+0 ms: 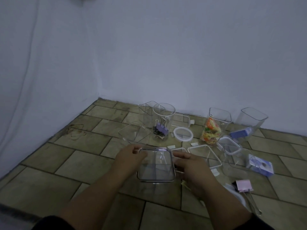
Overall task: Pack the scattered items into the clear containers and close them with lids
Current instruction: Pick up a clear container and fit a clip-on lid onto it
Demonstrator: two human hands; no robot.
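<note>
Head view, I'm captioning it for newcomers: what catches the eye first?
The left hand and right hand grip a square clear grey-rimmed lid at centre front. Behind stands a round clear jar holding purple and black binder clips; to its right, an orange-and-yellow packet brightens a square clear container.

hands: left hand point(131, 156), right hand point(191, 170) | forearms point(93, 196) bare | black garment point(49, 223) (bottom edge)

R hand point(194, 170) fingertips hidden behind lidded container point(156, 165); contents too blurry to tell. Forearms point(93, 196) cut off at btm edge.
</note>
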